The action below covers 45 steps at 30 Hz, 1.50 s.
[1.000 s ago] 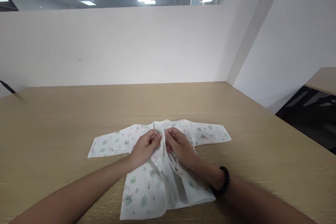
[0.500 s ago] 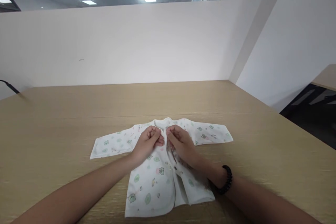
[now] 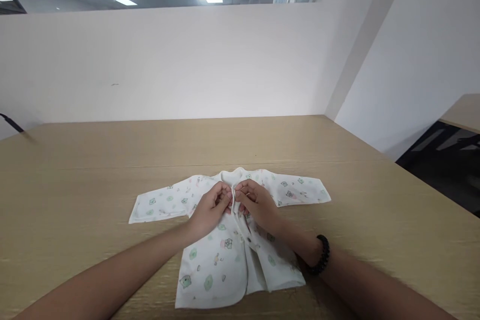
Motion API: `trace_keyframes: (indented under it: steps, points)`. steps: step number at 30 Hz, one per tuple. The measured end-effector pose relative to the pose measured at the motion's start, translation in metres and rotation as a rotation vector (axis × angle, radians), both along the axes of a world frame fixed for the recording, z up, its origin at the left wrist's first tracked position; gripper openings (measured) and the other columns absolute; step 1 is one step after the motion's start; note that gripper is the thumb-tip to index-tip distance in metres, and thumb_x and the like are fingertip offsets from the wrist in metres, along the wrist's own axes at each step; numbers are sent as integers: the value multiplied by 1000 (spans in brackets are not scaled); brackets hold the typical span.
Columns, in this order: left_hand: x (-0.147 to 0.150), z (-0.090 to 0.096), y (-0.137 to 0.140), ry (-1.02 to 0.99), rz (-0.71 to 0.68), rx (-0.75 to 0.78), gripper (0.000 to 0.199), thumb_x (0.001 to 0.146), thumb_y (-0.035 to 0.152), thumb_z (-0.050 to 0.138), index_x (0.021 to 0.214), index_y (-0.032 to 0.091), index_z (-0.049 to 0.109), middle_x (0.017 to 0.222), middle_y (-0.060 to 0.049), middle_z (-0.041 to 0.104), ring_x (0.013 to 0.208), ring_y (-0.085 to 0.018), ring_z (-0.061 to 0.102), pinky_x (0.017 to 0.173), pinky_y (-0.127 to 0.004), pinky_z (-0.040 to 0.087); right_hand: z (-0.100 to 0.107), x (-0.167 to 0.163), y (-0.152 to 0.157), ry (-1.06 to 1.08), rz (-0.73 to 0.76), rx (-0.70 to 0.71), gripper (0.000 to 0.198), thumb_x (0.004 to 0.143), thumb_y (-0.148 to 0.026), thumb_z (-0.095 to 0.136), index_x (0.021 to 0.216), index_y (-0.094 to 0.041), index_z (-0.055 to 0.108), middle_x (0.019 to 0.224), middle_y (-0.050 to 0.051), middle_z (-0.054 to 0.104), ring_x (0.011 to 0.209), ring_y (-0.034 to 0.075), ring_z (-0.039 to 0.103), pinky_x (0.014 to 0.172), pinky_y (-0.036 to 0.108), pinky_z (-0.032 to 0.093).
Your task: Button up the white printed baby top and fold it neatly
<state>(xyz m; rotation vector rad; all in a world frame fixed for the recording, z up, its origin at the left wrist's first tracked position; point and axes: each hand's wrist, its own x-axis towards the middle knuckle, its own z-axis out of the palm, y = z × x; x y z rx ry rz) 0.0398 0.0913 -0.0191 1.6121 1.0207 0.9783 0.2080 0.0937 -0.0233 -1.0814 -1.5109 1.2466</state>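
Observation:
A small white baby shirt (image 3: 213, 270) with green and pink animal prints lies face up, its sleeves spread to both sides. Its front is parted toward the hem, and a dark snap button (image 3: 249, 240) shows on the edge. My left hand (image 3: 214, 206) pinches the left front edge just below the neckline. Close beside it, my right hand (image 3: 257, 205) pinches the other front edge, with a black beaded bracelet (image 3: 321, 255) on that wrist. The fingers hide whatever fastener lies between them.
The shirt rests on a wooden table (image 3: 112, 150) that meets a white partition (image 3: 180, 65) at the back. A black cable (image 3: 12, 123) lies at the far left. To the right, past the table edge, stands another table (image 3: 463, 112) with dark legs.
My two hands have come slightly closer together at the neckline, drawing the front edges toward each other. The view has shifted a little.

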Motion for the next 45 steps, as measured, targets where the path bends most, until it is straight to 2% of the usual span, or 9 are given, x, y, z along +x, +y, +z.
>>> trace_keyframes:
  steps: [7, 17, 24, 34, 39, 45]
  points:
    - [2, -1, -2, -7, 6, -7, 25, 92, 43, 52, 86, 19, 50, 73, 2, 53, 63, -12, 53, 62, -24, 41, 2, 1, -1, -136, -74, 156, 10, 85, -27, 55, 84, -20, 62, 72, -2, 62, 54, 11, 54, 51, 22, 43]
    - [2, 2, -2, 18, 23, -24, 30, 89, 48, 53, 90, 19, 53, 66, 1, 55, 65, -15, 54, 66, -26, 40, 2, 2, -5, -358, -125, 396, 11, 86, -20, 55, 80, -22, 64, 82, 1, 70, 68, 15, 62, 65, 27, 46]
    - [1, 2, -2, 38, 23, -15, 25, 91, 44, 52, 91, 18, 53, 67, 1, 56, 66, -15, 55, 65, -26, 41, -3, 4, -4, -412, -122, 394, 7, 87, -20, 56, 82, -21, 60, 76, 0, 68, 66, 15, 61, 62, 25, 45]
    - [2, 4, -4, 64, 7, 28, 14, 88, 33, 50, 87, 19, 52, 68, 2, 55, 65, -14, 52, 64, -24, 40, -1, 4, -6, -387, -102, 450, 11, 89, -18, 53, 84, -22, 62, 87, 2, 68, 75, 15, 61, 68, 27, 46]
    - [2, 4, -5, 69, 13, -11, 21, 90, 39, 53, 89, 19, 54, 71, 1, 56, 68, -14, 53, 64, -24, 41, -4, 5, -4, -392, -93, 426, 9, 86, -14, 55, 85, -21, 61, 84, 1, 67, 70, 14, 58, 65, 25, 44]
    - [-1, -1, -2, 55, -27, 18, 21, 91, 39, 58, 89, 18, 54, 76, 1, 54, 70, -13, 51, 64, -22, 40, -4, 6, -3, -389, -72, 440, 7, 84, -14, 57, 83, -20, 61, 82, 1, 66, 70, 14, 58, 65, 26, 45]
